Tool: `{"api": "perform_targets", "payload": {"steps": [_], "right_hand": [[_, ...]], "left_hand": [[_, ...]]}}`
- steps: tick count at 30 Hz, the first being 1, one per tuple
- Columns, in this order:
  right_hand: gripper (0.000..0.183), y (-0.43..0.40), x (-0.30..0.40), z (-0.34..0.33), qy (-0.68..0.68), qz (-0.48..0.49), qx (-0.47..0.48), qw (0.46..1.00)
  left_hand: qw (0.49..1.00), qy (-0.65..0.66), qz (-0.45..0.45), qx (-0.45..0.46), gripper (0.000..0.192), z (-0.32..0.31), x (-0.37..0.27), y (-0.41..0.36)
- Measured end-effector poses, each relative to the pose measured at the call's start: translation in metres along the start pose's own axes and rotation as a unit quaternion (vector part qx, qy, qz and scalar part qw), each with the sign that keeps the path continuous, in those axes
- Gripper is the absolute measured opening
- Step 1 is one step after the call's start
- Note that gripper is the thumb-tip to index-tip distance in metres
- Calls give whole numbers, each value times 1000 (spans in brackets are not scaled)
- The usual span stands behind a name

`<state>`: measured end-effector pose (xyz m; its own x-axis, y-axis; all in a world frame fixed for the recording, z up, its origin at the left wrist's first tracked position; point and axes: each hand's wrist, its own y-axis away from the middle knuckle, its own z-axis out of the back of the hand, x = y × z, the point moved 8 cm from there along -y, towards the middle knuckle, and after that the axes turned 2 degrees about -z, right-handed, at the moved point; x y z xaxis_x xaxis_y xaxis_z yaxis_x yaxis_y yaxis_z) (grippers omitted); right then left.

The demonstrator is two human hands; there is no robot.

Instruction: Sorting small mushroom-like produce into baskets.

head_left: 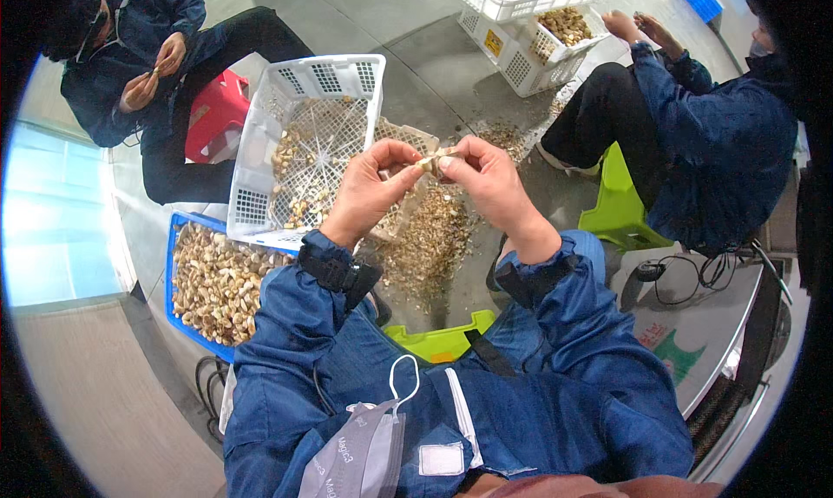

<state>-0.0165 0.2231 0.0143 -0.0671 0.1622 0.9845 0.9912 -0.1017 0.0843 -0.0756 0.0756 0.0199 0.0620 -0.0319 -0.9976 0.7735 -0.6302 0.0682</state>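
Observation:
Between the fingertips of both hands is a small pale brown piece (pixel 431 163), partly covered by the fingers; what it is exactly I cannot tell. My left hand (pixel 381 185) pinches its left end with thumb and forefinger. My right hand (pixel 488 179) grips the other end the same way. Below the hands a heap of brown peelings (pixel 429 238) lies on the floor. Left of my left hand stands a white plastic crate (pixel 260 153) with scattered pale and yellowish pieces on its mesh bottom. A blue tray (pixel 170 283) full of small brownish pieces, mushroom-like in look, sits under the crate's near corner.
A co-worker (pixel 136 62) sits at the upper left beside a red stool (pixel 218 117). Another co-worker (pixel 709 133) sits at the right on a green stool (pixel 615 205). White crates (pixel 520 62) are stacked at the top. Cables (pixel 703 277) lie at the right.

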Motion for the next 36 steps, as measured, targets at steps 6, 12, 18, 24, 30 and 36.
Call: {"api": "perform_targets", "payload": {"steps": [6, 12, 18, 24, 30, 36], "right_hand": [[12, 0, 8, 2, -16, -6, -3, 1000], [14, 3, 0, -2, 64, -20, -1, 998], [10, 8, -10, -4, -93, -65, -18, 993], [17, 17, -7, -17, 517, 80, -2, 852], [14, 10, 10, -28, 489, 98, -1, 867], [10, 22, 35, -52, 450, 168, -9, 877]], "left_hand": [[988, 148, 36, 32, 15, -6, 7, -3], [998, -51, -5, 24, 14, -3, -3, 5], [928, 367, 58, 11, 29, -3, 11, 9], [829, 559, 9, 35, 38, 7, 0, -10], [816, 575, 20, 54, 45, 8, -13, -8], [866, 496, 10, 61, 49, 15, -19, 3]]}}
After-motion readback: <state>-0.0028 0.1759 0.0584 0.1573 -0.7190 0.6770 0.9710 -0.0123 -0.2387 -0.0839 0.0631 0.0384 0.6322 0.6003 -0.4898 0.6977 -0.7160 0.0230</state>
